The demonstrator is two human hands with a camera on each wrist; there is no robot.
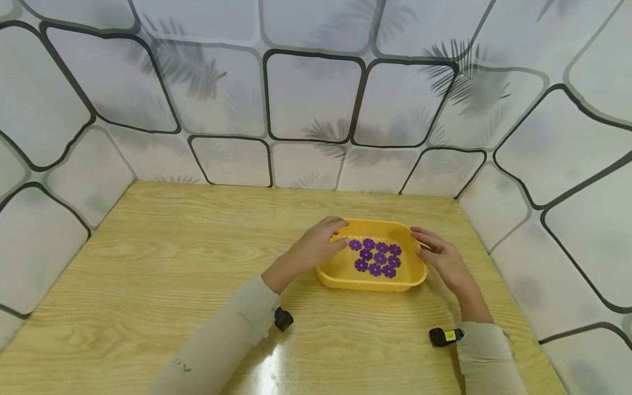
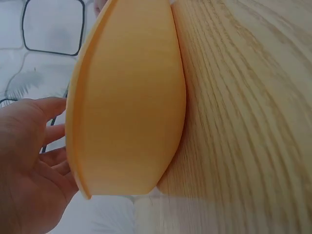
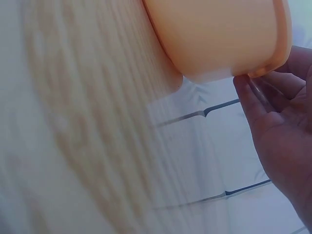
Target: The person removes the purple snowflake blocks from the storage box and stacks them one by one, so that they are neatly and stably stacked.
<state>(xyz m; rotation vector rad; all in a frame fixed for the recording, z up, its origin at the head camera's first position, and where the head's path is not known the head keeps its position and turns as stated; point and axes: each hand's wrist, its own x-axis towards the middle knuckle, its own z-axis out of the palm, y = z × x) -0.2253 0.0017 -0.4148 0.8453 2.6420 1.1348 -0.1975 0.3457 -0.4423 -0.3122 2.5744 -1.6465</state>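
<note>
A yellow plastic tray [image 1: 340, 278] lies on the wooden table, right of centre in the head view. Inside it are several purple flower-shaped pieces [image 1: 380, 258], spread flat over the bottom. My left hand [image 1: 316, 241] holds the tray's left end, its thumb over the rim and its fingers at the far corner. At the opposite end, my right hand [image 1: 444, 260] grips the right rim. The left wrist view shows the tray's side wall [image 2: 131, 102] with the left fingers behind the rim. In the right wrist view, fingertips of the right hand [image 3: 282, 131] meet the rim from below.
The wood-grain table [image 1: 197, 247] extends left of the tray and in front of it. Patterned white panels [image 1: 316, 99] stand along the back and both sides. A small black camera [image 1: 283, 319] sits at the left wrist, another black camera [image 1: 439, 337] at the right.
</note>
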